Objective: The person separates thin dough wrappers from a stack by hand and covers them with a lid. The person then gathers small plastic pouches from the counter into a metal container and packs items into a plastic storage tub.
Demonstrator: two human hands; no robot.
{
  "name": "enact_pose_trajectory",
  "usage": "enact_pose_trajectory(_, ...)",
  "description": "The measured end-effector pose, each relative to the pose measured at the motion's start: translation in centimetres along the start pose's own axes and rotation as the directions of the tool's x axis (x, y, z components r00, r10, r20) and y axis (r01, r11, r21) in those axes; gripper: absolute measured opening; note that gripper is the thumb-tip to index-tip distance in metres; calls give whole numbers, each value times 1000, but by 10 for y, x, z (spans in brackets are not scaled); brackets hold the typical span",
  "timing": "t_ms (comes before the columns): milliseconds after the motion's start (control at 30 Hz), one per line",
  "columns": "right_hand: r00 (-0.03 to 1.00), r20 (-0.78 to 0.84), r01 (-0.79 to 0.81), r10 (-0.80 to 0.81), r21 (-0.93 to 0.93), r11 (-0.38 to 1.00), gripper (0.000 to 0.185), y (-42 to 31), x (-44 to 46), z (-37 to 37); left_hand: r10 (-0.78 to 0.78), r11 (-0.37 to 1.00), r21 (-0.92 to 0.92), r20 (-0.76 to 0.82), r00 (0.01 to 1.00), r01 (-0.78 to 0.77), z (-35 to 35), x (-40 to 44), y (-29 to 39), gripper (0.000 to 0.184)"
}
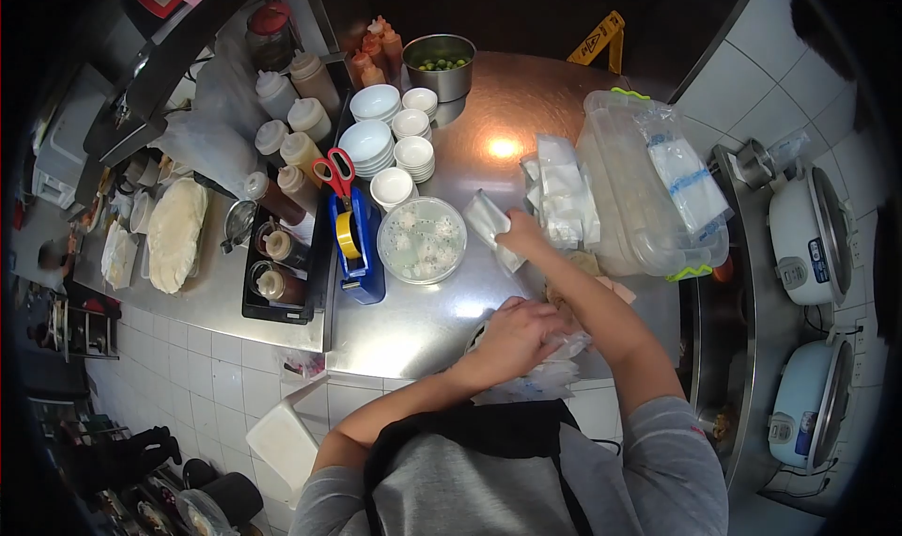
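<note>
My right hand (522,238) reaches over the steel counter, its fingers closed on the edge of a flat white packet (489,218). Just right of that lies a stack of similar white packets (564,193). Closer to my body, my left hand (526,337) is curled at the counter's front edge, gripping a crumpled clear plastic bag (568,348); its fingertips are partly hidden. Brownish and pinkish items (587,273) lie beneath my right forearm and cannot be made out. Left of the held packet stands a round clear-lidded tub (422,240) with whitish contents.
A blue tape dispenser (357,254) and red scissors (334,171) stand left of the tub. Behind are stacked white bowls (366,143), sauce bottles (308,118) and a steel pot (440,66) of green items. A large clear plastic bin (620,226) borders the right side.
</note>
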State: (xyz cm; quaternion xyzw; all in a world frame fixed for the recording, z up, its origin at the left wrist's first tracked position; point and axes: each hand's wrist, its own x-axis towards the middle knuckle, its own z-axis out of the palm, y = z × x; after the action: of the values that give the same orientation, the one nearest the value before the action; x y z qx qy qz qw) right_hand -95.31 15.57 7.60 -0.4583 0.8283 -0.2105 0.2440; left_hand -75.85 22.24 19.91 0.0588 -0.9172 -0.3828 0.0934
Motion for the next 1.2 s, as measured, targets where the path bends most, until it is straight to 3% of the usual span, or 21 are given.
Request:
enact_pose_trajectory(133, 988, 94, 96, -122, 241, 966, 21, 11, -18, -41, -26, 968, -250, -138, 990, -9, -24, -13, -12, 17)
enact_pose_trajectory(233, 964, 108, 214, -243, 226, 950, 21, 4, -56, -97, -112, 919, -391, -113, 987, 59, -40, -29, -18, 16)
enact_pose_trajectory(333, 930, 178, 305, -321, 110, 946, 18, -18, -97, -159, 21, 982, -189, -52, 998, -30, -17, -27, -28, 18)
enact_pose_trajectory(433, 881, 307, 410, -360, -115, 905, 17, -45, -129, -195, -37, 999, 19, 71, 997, 36, 5, -13, -27, 20)
enact_pose_trajectory(533, 875, 308, 450, -374, -230, 863, 17, -65, -155, -203, -38, 998, 57, 143, 989, 30, 1, -7, -19, 17)
enact_pose_trajectory(633, 885, 203, 464, -419, -322, 825, 17, -72, -170, -206, 81, 938, -325, -128, 988, -119, -44, -3, -5, 22)
enact_pose_trajectory(733, 905, 225, 422, -361, -368, 828, 18, -74, -174, -207, -111, 964, -257, -142, 984, 71, -60, 0, -32, 30)
enact_pose_trajectory(767, 890, 222, 454, -398, -364, 813, 17, -74, -174, -205, -224, 917, -323, 60, 973, 232, -48, -3, -42, 38)
enact_pose_trajectory(833, 859, 206, 511, -468, -363, 779, 16, -76, -174, -200, -32, 980, -192, 118, 993, 54, -18, -18, -45, 45)
enact_pose_trajectory(867, 860, 266, 508, -436, -353, 786, 15, -79, -174, -201, 61, 990, -135, 161, 985, -39, -5, -26, -41, 49)
enact_pose_trajectory(1067, 753, 592, 546, -287, -317, 776, 15, -94, -162, -161, 61, 998, 4, 122, 991, -62, 8, -49, -8, 61)
enact_pose_trajectory(1200, 681, 715, 573, -157, -386, 723, 18, -101, -144, -110, 38, 998, -54, 131, 991, -31, 3, -49, -4, 51)
